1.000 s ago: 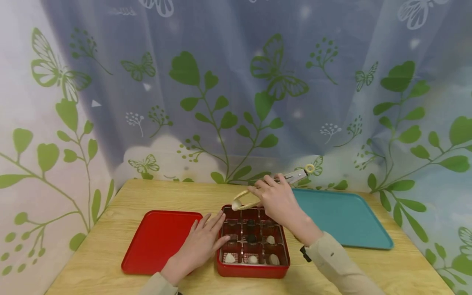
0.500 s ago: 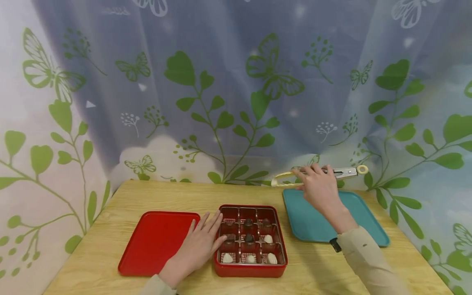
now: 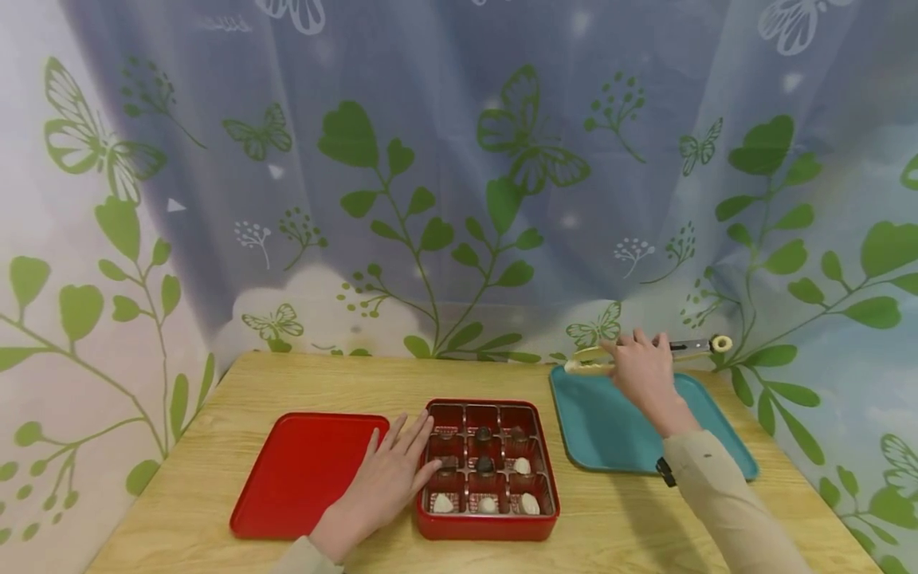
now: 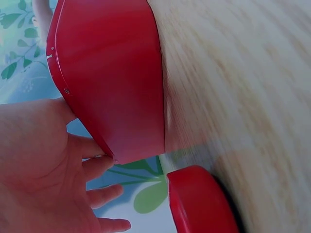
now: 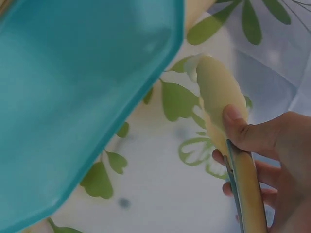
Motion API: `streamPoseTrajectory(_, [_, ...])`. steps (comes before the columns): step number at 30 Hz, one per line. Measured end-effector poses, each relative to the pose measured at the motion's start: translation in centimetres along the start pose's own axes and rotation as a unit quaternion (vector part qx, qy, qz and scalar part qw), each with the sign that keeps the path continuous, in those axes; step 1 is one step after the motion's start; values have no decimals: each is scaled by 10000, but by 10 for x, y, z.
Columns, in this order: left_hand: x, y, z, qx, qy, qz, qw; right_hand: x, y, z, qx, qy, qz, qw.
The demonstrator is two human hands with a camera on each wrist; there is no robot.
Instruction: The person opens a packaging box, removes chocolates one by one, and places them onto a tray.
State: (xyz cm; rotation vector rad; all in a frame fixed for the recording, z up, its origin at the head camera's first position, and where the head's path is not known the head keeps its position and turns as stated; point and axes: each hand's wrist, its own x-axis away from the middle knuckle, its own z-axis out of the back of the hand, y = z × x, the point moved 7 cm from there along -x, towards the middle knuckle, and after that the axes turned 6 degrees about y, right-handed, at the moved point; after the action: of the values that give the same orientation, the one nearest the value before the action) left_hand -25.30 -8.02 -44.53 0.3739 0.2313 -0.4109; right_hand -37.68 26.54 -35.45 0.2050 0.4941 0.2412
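The left hand point(image 4: 43, 170) touches the rim of a red box point(image 4: 112, 82) on the wood-grain counter point(image 4: 243, 97), near another red piece point(image 4: 201, 204).

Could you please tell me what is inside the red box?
The red box holds a divider with white pieces and dark pieces; what lies directly beneath them is hidden.

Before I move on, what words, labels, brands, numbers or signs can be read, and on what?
Curtain: faint pale lettering at upper left, too blurred to read.
Red box, flat red piece, teal tray, tongs: no text visible.
Nothing is legible.
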Motion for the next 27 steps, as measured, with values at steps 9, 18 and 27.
streamPoseTrajectory(9, [1, -1, -1, -36, -51, 5, 10000, -1, -1, -29, -42, -522, -83, 9986])
streamPoseTrajectory(18, [0, 2, 2, 6, -28, 18, 10000, 4, 1, -35, -101, -564, -195, 9982])
streamPoseTrajectory(27, [0, -1, 0, -45, -7, 56, 10000, 14, -5, -4, -185, 690, -84, 9974])
